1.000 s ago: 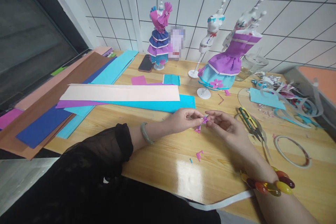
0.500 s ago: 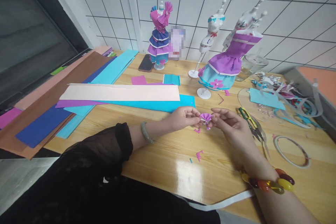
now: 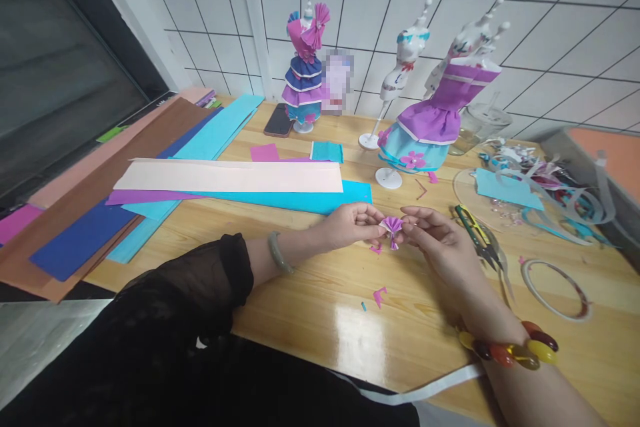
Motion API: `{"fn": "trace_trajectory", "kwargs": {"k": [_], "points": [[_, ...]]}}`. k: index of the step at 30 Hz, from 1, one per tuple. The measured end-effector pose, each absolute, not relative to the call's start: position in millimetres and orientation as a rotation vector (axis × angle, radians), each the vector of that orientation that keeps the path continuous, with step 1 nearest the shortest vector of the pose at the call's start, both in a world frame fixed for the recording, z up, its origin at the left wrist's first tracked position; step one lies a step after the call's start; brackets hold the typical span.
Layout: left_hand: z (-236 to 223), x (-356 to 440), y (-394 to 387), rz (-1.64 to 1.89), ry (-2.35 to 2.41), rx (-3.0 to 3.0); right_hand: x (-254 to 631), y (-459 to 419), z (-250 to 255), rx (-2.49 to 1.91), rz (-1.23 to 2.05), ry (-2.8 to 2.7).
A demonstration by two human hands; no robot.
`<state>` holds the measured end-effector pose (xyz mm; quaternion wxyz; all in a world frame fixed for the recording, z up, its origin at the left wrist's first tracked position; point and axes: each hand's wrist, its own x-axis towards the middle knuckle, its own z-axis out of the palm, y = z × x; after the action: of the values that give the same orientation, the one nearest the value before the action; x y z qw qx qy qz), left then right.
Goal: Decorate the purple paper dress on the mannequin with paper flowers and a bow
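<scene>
A small pleated purple paper fan (image 3: 393,224) with a narrow gathered tail hangs between my two hands, just above the table. My left hand (image 3: 356,225) pinches its left edge between thumb and fingertips. On the other side, my right hand (image 3: 434,237) pinches the right edge, the other fingers curled behind. Beneath lie pink paper scraps (image 3: 380,296). To the right of my right hand rest yellow-green thread snips (image 3: 473,227), a pair of scissors (image 3: 506,270) and a roll of white tape (image 3: 556,289).
Long crepe paper strips (image 3: 230,177) in several colours cover the left side. Behind stand a doll form in a layered dress (image 3: 303,73), a bare form (image 3: 400,67) and one in a purple dress (image 3: 435,107). A phone (image 3: 278,120), a glass jar (image 3: 483,123) and ribbon scraps (image 3: 550,187) lie around.
The purple paper, bunched between my fingertips before, is now spread into a fan with its tail hanging down. My hands have moved slightly apart.
</scene>
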<state>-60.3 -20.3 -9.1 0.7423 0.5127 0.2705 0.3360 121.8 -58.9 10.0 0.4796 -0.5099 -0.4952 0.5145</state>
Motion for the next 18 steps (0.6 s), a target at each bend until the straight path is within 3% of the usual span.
{"fn": "trace_trajectory", "kwargs": {"k": [9, 18], "points": [[-15.4, -60.3, -17.1, 0.696, 0.577, 1.145, 122.5, -59.1, 7.8, -1.313, 1.235, -1.287], [-10.2, -59.8, -20.4, 0.711, 0.626, 1.161, 108.1, -65.4, 14.0, -1.235, 0.655, -1.821]]}}
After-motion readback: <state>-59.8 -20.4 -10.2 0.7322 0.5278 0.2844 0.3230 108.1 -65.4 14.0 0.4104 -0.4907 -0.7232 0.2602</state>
